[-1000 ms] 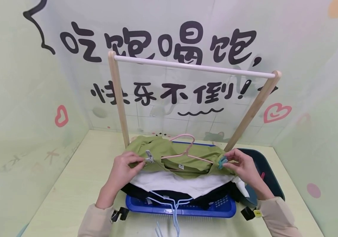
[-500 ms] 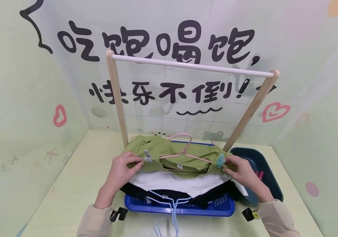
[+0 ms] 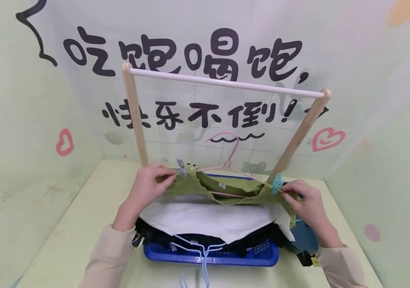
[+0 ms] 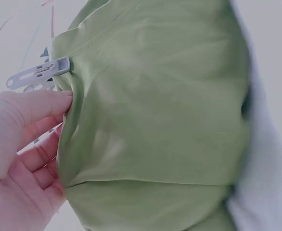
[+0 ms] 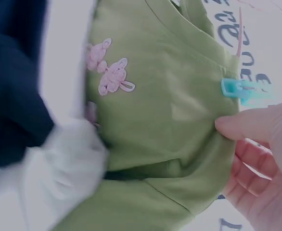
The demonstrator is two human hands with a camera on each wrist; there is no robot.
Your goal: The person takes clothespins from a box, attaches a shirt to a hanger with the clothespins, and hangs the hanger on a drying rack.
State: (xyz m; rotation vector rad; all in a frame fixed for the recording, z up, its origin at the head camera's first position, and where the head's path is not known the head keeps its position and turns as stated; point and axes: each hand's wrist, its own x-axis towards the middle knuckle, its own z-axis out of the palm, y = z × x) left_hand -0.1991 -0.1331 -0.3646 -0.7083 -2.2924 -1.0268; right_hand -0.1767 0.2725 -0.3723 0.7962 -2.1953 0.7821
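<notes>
A green shirt hangs on a pink hanger, spread between both hands. My left hand pinches its left shoulder edge between thumb and fingers, just beside a grey clothespin clipped on the cloth. At the other shoulder, my right hand pinches the fabric close to a turquoise clothespin. Pink knot decorations show on the shirt front in the right wrist view. Behind the cloth, the lower hanger bar shows only through the neck opening.
White and black clothes with light-blue hangers lie on a blue basket. A wooden rack with a white rail stands behind. At the right, a dark teal bin is partly hidden by the right arm.
Both hands have lifted the green shirt with its pink hanger, whose hook now stands higher in front of the wall. More of the white garment shows below it.
</notes>
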